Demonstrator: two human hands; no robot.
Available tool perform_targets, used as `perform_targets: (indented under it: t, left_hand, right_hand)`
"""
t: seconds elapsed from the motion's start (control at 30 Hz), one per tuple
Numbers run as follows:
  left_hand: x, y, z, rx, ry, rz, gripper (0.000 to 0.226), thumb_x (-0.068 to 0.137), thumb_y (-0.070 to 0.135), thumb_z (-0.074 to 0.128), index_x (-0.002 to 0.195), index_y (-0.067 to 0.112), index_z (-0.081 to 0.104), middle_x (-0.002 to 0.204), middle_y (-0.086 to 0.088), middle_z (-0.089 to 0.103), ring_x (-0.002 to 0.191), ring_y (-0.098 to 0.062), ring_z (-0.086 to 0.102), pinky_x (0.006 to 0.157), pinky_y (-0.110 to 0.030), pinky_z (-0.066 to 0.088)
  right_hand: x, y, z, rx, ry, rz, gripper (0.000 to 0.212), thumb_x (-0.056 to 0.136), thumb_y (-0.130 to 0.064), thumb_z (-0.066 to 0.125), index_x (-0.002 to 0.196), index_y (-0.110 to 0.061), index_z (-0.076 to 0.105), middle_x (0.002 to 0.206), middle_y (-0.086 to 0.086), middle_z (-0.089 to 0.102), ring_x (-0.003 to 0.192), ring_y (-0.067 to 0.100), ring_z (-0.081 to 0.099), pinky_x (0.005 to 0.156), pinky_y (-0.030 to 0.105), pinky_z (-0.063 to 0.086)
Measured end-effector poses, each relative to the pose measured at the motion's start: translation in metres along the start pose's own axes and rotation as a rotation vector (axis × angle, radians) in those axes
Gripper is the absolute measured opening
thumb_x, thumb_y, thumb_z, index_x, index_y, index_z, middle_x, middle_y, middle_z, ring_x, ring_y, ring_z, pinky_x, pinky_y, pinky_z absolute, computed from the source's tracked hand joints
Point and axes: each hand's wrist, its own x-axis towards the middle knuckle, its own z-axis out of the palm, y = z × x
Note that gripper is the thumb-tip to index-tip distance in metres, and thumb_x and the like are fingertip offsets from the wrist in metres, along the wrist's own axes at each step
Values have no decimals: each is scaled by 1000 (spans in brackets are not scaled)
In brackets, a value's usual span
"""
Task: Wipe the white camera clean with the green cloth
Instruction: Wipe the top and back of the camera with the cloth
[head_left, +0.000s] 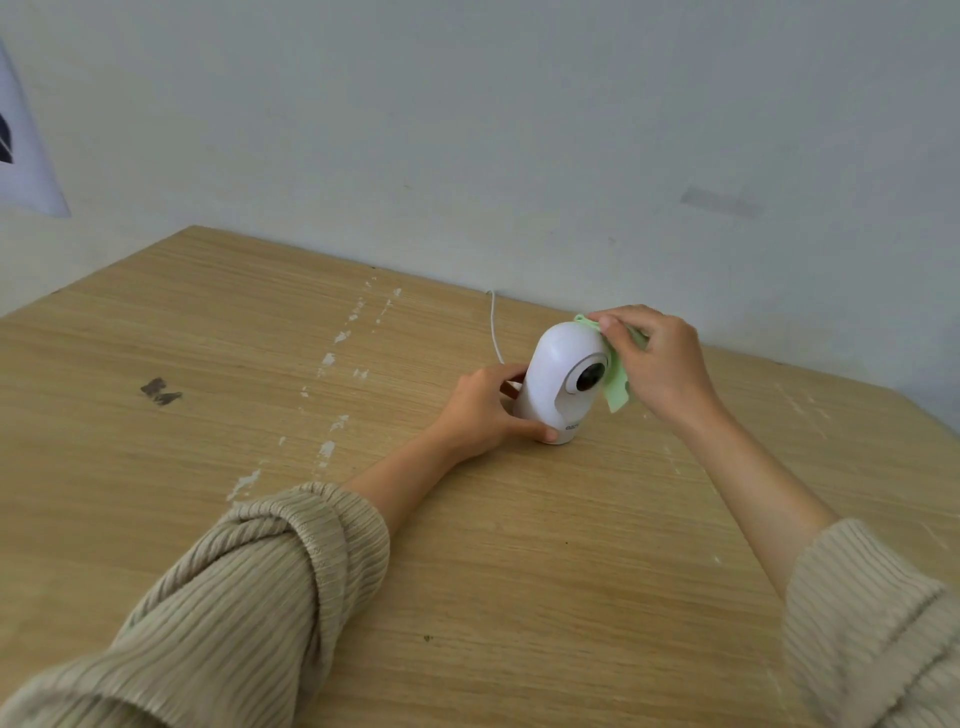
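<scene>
While the white camera stands upright on the wooden table, near the back edge by the wall, both hands are on it. No boxes or trays anywhere, so nothing to report on containers.

Left hand is curled around the base of the camera from the left side: thumb pressed along the front bottom edge, the other fingers wrapped round the back, so it's closed on the base and pinning it to the table. Forearm lies low over the tabletop, ribbed beige sleeve pushed up toward the elbow.

Right hand has the green cloth pinched between thumb and fingers, closed on it, and it's pressing the cloth against the upper right side of the camera's rounded top. Thumb tip sits right at the top edge of the cloth; a flap of it hangs down just beside the dark lens, which faces toward the front right. That wrist is raised and bent down, forearm angling in from the lower right.

A thin white cable runs from behind the camera toward the wall. The table has some white scuff marks and a dark smudge off to the left.
</scene>
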Motion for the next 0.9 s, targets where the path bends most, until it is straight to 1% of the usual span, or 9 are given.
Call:
perform_targets:
  t: [0.03, 0.1, 0.17, 0.23, 0.37, 0.53, 0.63, 0.73, 0.9]
  left_hand:
    - [0, 0, 0, 1, 1, -4, 72, 55, 36, 90, 122, 26, 64, 107, 7, 69, 96, -8, 61, 71, -9, 40]
    - [1, -1, 0, -2, 4, -6, 72, 55, 37, 90, 121, 26, 64, 107, 7, 70, 96, -8, 61, 71, -10, 41]
    - [1, -1, 0, -3, 8, 2, 70, 54, 37, 89, 119, 25, 65, 104, 7, 71, 95, -9, 63, 73, -13, 44]
    - [1, -1, 1, -6, 6, 5, 68, 54, 36, 90, 117, 25, 66, 102, 8, 71, 93, -9, 63, 74, -15, 46]
    - [0, -2, 2, -6, 12, 4, 59, 54, 34, 90, 107, 26, 67, 97, 7, 70, 93, -11, 64, 76, -20, 49]
    - [1, -2, 1, 10, 11, -3, 71, 55, 36, 90, 120, 24, 65, 104, 6, 70, 94, -10, 63, 74, -16, 45]
    - [1, -4, 2, 9, 11, 1, 70, 54, 38, 89, 118, 24, 66, 102, 6, 71, 95, -11, 64, 79, -23, 50]
    - [1, -5, 2, 14, 17, 1, 68, 52, 41, 89, 115, 27, 67, 101, 7, 72, 95, -11, 64, 84, -29, 52]
    - [-2, -2, 1, 4, -1, -22, 69, 55, 38, 89, 119, 26, 65, 105, 10, 71, 96, -9, 64, 87, -28, 51]
  right_hand:
    - [0, 0, -1, -14, 39, -2, 21, 94, -15, 52, 99, -14, 72, 100, 1, 69, 95, 14, 61, 79, 15, 41]
    - [-4, -2, 1, -118, 61, -200, 21, 93, -12, 51, 99, -11, 72, 102, 4, 69, 98, 16, 62, 84, 17, 43]
    - [-8, -3, 6, -281, -41, -451, 24, 93, -16, 49, 102, -9, 70, 107, 5, 68, 102, 19, 61, 86, 28, 48]
    - [-7, -3, 10, -396, -133, -552, 28, 94, -19, 46, 104, -9, 69, 110, 5, 68, 104, 22, 61, 83, 34, 51]
    - [-7, -7, 13, -470, -291, -759, 30, 93, -20, 45, 91, -6, 71, 102, 8, 70, 105, 26, 62, 85, 34, 48]
    - [1, -10, -3, -218, -62, -424, 23, 93, -16, 50, 100, -9, 71, 108, 5, 69, 105, 18, 57, 89, 29, 45]
    - [-5, -2, 3, -321, -146, -474, 32, 93, -23, 44, 109, -13, 69, 118, 2, 65, 110, 17, 55, 90, 29, 45]
    - [-15, 4, 13, -190, -117, -444, 27, 94, -18, 49, 111, -14, 69, 119, 0, 63, 112, 15, 54, 95, 21, 41]
    - [-30, 4, 18, 290, -19, 48, 30, 97, -14, 47, 124, -15, 60, 130, -6, 57, 122, -1, 47, 96, 4, 32]
